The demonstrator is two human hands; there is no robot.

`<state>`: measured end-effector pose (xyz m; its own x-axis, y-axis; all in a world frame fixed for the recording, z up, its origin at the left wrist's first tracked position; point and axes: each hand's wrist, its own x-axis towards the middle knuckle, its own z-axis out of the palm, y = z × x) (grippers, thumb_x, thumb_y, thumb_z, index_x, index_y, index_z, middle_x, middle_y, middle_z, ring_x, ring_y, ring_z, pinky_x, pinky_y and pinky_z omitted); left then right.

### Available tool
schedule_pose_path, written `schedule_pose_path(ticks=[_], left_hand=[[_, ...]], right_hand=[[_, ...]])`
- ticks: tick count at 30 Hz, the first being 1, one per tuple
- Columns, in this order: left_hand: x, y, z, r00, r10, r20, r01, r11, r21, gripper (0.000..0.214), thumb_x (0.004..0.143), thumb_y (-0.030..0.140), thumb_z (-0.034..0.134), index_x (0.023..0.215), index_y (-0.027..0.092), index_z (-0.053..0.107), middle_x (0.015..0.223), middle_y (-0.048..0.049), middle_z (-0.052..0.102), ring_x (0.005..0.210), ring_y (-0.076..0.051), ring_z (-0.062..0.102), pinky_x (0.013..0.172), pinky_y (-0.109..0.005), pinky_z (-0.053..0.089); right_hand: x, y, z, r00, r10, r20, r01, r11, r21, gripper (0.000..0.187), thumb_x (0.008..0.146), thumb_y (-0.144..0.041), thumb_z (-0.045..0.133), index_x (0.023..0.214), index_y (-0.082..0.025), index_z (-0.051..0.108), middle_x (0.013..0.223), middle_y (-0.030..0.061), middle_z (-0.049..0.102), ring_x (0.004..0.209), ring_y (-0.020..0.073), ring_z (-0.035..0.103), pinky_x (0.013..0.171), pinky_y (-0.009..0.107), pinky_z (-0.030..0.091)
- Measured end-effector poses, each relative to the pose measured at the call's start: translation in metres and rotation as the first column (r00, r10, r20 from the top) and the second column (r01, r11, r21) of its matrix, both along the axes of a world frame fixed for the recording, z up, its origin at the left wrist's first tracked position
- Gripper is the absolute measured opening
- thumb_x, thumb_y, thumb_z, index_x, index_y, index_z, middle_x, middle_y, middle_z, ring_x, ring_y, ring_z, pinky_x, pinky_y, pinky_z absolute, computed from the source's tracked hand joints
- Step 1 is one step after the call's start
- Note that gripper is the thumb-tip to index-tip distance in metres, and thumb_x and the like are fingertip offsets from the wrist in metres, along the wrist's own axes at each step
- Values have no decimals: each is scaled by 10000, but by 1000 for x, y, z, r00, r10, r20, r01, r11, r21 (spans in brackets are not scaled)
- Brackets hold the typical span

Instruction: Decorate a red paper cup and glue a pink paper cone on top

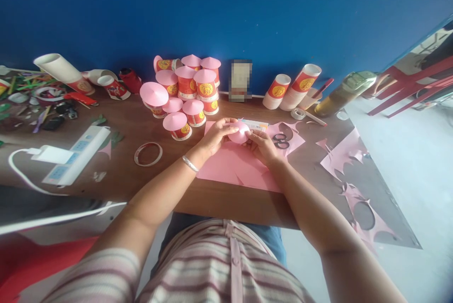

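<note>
Blue wall behind desk w/ capped cups. Left hand & right hand both pinch pink cone over pink paper.

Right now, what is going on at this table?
A seated person holds a small pink paper disc between both hands, the left hand and the right hand, just above a pink paper sheet on the wooden table. Scissors lie beside the right hand. Behind the hands stands a group of red paper cups capped with pink cones. A tape ring and a power strip lie to the left, and cut pink scraps lie to the right.
</note>
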<state>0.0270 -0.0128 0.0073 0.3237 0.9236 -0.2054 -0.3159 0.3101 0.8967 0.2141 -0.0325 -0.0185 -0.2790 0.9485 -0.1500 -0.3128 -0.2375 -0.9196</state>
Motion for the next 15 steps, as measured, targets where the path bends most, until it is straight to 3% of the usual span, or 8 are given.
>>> schedule_pose_path(ticks=[15], left_hand=[[-2, -2, 1, 994, -75, 77, 77, 997, -19, 561, 624, 307, 902, 1103, 163, 647, 1080, -77, 728, 958, -215, 676, 862, -351, 513]], right_hand=[[2, 1, -3, 1000, -7, 11, 7, 1000, 1, 431, 659, -590, 899, 715, -224, 678, 693, -6, 631, 704, 163, 571, 708, 315, 482]])
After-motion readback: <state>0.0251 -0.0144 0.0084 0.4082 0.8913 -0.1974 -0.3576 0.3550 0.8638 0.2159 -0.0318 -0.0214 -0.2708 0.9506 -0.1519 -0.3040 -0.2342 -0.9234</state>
